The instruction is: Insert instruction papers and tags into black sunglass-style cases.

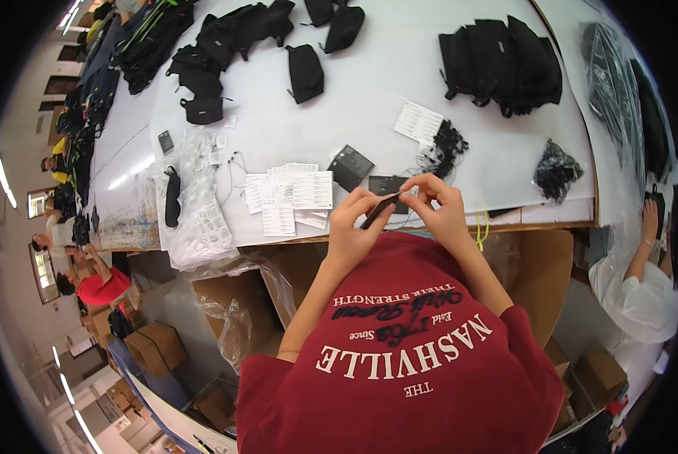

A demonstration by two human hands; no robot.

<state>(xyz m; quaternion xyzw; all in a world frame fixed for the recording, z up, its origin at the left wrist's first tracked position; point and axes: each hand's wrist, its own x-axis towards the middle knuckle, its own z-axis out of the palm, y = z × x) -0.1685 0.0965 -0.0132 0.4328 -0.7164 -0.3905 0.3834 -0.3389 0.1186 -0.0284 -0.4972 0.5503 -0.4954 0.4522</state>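
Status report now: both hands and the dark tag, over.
Left hand and right hand both pinch the dark tag. Held above table edge. White label sheets lie left, nothing blocking.

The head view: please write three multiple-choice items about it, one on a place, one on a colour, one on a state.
1. Where do the white label sheets lie?
A. on the white table
B. in a cardboard box
C. on the floor

2. What colour are the pouches on the table?
A. red
B. black
C. yellow

3. How is the small dark tag held?
A. by the left hand alone
B. lying free on the table
C. between both hands, the right hand too

Answers: 1 A, they are spread on the tabletop near its edge; 2 B, every pouch looks black; 3 C, fingers of both hands pinch it.
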